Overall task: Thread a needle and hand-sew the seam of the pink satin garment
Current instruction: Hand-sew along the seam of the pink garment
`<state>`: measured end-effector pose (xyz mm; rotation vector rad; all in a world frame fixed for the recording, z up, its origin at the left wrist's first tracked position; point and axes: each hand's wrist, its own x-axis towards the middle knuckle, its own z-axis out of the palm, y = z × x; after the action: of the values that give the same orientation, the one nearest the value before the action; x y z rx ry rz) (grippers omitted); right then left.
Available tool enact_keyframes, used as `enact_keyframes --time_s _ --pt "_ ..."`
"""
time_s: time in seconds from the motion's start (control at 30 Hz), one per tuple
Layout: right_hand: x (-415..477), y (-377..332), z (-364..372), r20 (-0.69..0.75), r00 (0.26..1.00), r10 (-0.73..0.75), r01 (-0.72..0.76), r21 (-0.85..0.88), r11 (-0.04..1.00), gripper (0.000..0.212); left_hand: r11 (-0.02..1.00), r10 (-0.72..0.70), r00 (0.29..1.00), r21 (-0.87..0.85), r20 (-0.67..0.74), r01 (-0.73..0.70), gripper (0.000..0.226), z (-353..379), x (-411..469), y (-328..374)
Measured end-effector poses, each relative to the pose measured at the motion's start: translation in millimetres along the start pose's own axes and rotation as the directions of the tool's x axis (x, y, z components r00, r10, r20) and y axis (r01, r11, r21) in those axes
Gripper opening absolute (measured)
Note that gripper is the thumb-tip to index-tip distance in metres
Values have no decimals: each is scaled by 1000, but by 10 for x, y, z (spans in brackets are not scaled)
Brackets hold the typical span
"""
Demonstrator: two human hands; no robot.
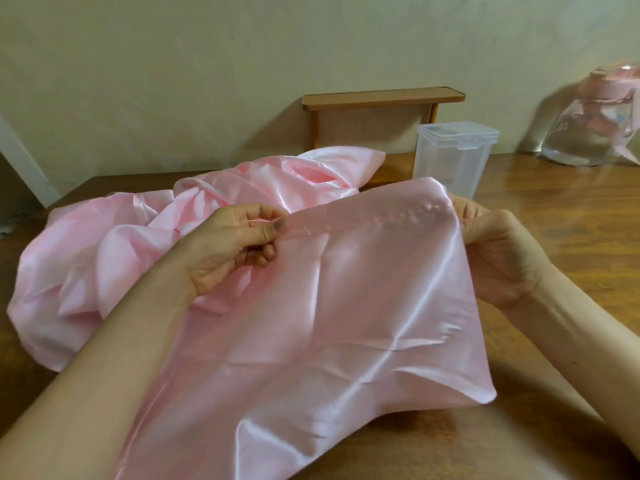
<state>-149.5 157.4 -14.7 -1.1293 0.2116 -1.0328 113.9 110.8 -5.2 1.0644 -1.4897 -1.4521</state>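
Note:
The pink satin garment [329,306] lies bunched across the wooden table and drapes toward me. A folded seam [374,221] with a row of stitches runs along its raised upper edge. My left hand [235,244] pinches the left end of that seam between thumb and curled fingers. My right hand [498,247] grips the right end of the seam, its fingers partly hidden behind the cloth. The fabric is stretched between the two hands. No needle or thread is plainly visible.
A clear plastic container [453,157] with a lid stands behind the garment. A small wooden shelf [381,98] sits against the wall. A clear water jug with a pink lid [595,133] is at the far right. The wooden table [571,209] shows bare at right.

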Motion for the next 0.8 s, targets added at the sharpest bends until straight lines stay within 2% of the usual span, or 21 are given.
enact_keyframes --time_s 0.1,0.13,0.27,0.37,0.47,0.53,0.57,0.63,0.67,0.7,0.77,0.8 --pt "-31 -53 -83 31 999 24 -23 -25 999 23 1000 4 990 -27 141 0 75 -100 -23 27" --pt "-27 -61 -101 66 997 38 -36 -36 999 23 1000 2 988 -6 152 -1 79 -108 -19 18" --pt "-49 -119 -151 138 982 129 -105 -173 979 21 990 -46 991 140 124 28 56 -84 -21 7" --pt "-99 -228 -217 88 975 204 -166 -317 934 17 987 -52 981 161 185 22 66 -142 -40 60" --pt "-148 -321 -260 -7 966 259 -238 -419 876 14 970 -38 966 240 254 -25 55 -175 -87 92" --pt "-167 -384 -266 -133 948 289 -311 -583 751 5 951 -44 956 306 291 -49 52 -182 -130 118" --pt "-170 -421 -255 -201 925 322 -369 -678 636 2 937 -59 945 344 323 -59 48 -176 -153 135" --pt "-166 -484 -209 -307 865 396 -454 -814 362 11 914 -79 931 398 356 -74 43 -144 -191 175" --pt "-142 -498 -164 -362 867 343 -460 -846 269 17 905 -75 933 418 351 -85 40 -121 -201 192" --pt "-101 -498 -82 -409 890 201 -449 -862 234 24 899 -66 938 428 341 -92 34 -96 -213 203" --pt "20 -421 159 -380 910 -166 -331 -907 259 23 899 -49 942 425 331 -102 22 -57 -229 213" --pt "92 -353 322 -330 909 -254 -263 -928 262 21 902 -41 942 418 333 -108 17 -41 -234 216"
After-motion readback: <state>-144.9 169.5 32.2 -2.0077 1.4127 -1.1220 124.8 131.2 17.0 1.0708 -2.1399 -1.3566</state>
